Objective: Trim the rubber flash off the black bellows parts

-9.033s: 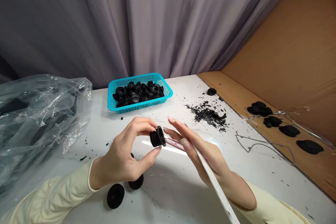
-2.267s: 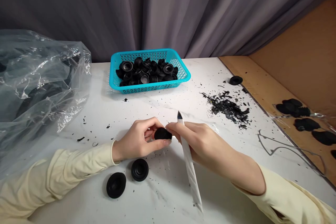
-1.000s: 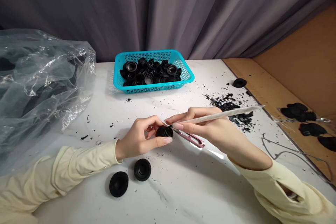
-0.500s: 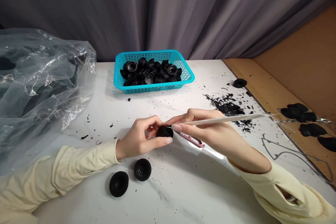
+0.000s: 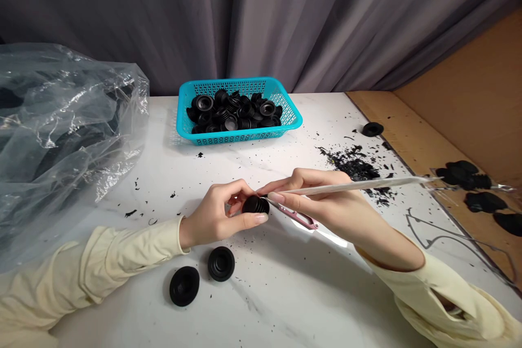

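My left hand (image 5: 222, 213) is closed on a small black ribbed rubber bellows (image 5: 255, 205), pinching it between thumb and fingers. From the right, my right hand (image 5: 322, 196) grips a long thin white stick-like tool (image 5: 359, 185), its near end at the bellows; the tip is hidden by my fingers. Below those fingers a pink slotted handle (image 5: 299, 218) slants down to the right; I cannot tell whether it is held or lies on the table. Two more black rubber bellows, one (image 5: 221, 263) beside the other (image 5: 184, 286), lie below my left wrist.
A turquoise basket (image 5: 240, 140) full of black bellows stands at the back. Clear plastic sheeting (image 5: 81, 136) covers the left side. Black scraps (image 5: 354, 166) are heaped at right, near a lone bellows (image 5: 372, 129). Further right are a grey wire (image 5: 424, 244) and black pieces (image 5: 485, 202).
The white tool's far end has shifted slightly to the right, along with a small movement of my right hand. My left hand and the bellows look unchanged.
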A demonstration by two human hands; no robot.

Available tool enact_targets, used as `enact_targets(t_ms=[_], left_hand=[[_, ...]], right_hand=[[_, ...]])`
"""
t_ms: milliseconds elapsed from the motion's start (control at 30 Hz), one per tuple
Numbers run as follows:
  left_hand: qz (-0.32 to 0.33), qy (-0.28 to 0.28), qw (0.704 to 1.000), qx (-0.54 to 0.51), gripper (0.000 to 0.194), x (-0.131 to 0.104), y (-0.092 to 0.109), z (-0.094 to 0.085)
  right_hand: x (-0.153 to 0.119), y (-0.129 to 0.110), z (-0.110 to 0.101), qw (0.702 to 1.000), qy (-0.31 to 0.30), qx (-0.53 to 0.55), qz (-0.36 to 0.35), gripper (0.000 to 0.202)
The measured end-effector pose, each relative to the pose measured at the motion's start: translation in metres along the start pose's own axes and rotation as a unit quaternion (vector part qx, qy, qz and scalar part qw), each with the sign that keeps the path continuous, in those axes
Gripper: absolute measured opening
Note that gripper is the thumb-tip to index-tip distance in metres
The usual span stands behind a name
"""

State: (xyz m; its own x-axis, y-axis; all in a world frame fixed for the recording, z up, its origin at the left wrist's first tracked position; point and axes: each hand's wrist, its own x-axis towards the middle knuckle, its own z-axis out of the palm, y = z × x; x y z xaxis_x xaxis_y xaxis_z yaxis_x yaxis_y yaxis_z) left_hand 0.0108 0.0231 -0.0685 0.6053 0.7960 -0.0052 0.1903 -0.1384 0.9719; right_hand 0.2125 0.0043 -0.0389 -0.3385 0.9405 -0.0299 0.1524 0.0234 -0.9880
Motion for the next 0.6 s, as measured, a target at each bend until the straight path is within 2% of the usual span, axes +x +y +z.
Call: enact_targets(t_ms=[600], left_hand=[[0.000, 0.000, 1.000, 0.002, 0.021, -0.0002, -0.0026, 0.0010]], right_hand=[[-0.0049, 0.0004, 0.0032, 0.997, -0.014, -0.058, -0.057, 0.023]])
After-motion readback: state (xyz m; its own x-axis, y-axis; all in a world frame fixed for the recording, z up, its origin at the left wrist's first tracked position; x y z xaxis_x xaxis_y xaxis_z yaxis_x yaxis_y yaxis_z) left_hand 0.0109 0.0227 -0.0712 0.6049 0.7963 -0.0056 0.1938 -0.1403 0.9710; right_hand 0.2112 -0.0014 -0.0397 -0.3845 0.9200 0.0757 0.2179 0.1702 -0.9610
